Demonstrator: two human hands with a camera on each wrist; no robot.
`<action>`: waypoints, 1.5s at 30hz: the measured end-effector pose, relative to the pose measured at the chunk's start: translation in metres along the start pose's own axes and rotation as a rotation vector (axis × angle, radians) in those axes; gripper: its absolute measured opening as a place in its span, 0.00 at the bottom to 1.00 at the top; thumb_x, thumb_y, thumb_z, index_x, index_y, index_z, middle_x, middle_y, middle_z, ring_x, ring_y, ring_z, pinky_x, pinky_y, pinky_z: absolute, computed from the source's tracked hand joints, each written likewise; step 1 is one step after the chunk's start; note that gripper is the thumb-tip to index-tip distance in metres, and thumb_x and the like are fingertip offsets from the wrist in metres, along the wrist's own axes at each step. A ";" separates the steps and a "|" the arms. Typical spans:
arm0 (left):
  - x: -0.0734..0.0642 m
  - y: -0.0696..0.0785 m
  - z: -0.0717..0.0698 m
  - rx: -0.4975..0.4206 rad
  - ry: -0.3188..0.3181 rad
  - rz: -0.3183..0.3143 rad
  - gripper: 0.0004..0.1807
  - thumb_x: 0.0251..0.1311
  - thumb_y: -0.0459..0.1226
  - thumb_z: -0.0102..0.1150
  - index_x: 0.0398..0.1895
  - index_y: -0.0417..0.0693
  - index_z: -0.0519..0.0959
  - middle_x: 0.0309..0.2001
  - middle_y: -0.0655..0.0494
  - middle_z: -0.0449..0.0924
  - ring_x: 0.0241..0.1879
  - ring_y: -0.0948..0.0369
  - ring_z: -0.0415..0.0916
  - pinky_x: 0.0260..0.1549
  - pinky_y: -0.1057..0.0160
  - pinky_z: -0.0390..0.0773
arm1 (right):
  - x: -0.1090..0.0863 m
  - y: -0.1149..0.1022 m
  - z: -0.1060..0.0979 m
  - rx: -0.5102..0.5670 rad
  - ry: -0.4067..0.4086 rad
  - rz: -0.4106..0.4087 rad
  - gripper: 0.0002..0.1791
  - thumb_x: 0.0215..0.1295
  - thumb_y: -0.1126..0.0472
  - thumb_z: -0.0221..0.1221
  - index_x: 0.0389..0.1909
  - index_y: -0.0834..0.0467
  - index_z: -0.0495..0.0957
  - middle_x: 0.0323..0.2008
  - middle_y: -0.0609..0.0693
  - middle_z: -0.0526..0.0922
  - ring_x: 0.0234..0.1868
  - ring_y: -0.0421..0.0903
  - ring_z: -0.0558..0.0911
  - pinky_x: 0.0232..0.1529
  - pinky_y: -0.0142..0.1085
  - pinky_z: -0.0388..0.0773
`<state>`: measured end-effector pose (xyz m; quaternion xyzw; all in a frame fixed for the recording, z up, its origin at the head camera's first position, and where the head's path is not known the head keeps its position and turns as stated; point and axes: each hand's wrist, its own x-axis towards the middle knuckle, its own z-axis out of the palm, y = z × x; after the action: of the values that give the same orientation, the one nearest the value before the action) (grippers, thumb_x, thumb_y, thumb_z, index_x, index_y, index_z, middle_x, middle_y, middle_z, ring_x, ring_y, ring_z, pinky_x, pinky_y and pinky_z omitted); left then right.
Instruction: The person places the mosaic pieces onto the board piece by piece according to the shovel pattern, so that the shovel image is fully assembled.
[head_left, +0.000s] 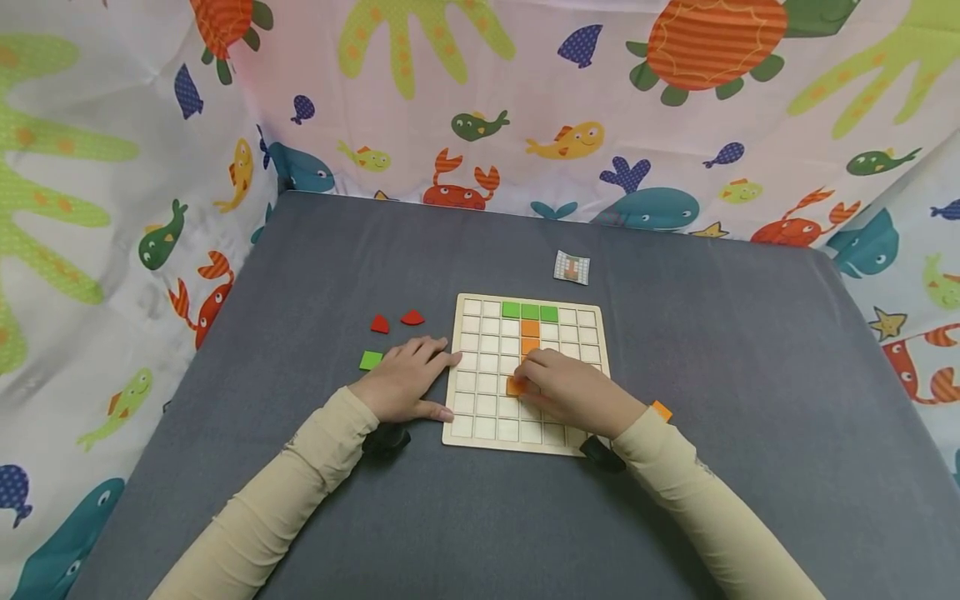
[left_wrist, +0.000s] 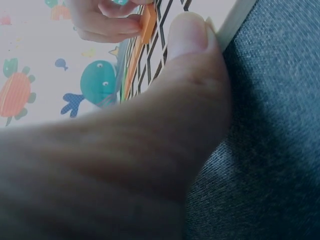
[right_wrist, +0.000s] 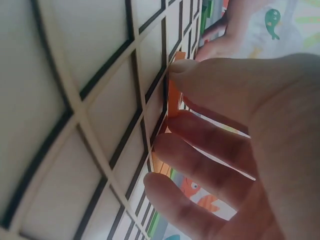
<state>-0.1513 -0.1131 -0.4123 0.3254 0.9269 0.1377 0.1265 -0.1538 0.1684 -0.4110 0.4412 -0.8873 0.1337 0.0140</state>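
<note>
A wooden grid board (head_left: 495, 447) lies on the dark table. My left hand (head_left: 405, 379) rests at its left edge with fingers spread; in the left wrist view the thumb (left_wrist: 187, 42) touches the border. Over the middle of the grid, my right hand (head_left: 573, 390) pinches an orange square tile (head_left: 514, 387) between thumb and fingers. The right wrist view shows that tile (right_wrist: 174, 92) tilted up from the grid. Three green tiles (head_left: 530, 312) form a row near the top. Below them runs a column of orange tiles (head_left: 530, 328), its lower end hidden by the right hand.
Two red curved-edge pieces (head_left: 380, 324) and a green square tile (head_left: 371, 360) lie left of the board. Another orange tile (head_left: 661, 410) peeks out by the right wrist. A small pattern card (head_left: 572, 267) lies behind the board. A sea-animal curtain (head_left: 420, 125) hangs round the table.
</note>
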 end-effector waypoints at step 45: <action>0.007 -0.005 0.006 -0.098 0.073 0.046 0.44 0.52 0.56 0.67 0.68 0.47 0.64 0.70 0.42 0.57 0.68 0.45 0.55 0.57 0.40 0.66 | -0.119 0.052 -0.043 -0.006 -0.084 0.404 0.10 0.64 0.56 0.63 0.44 0.53 0.80 0.39 0.43 0.78 0.37 0.38 0.77 0.37 0.38 0.77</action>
<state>-0.1576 -0.1108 -0.4210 0.3346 0.9154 0.1976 0.1052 -0.1256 0.3016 -0.3986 0.2594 -0.9580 0.1125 -0.0486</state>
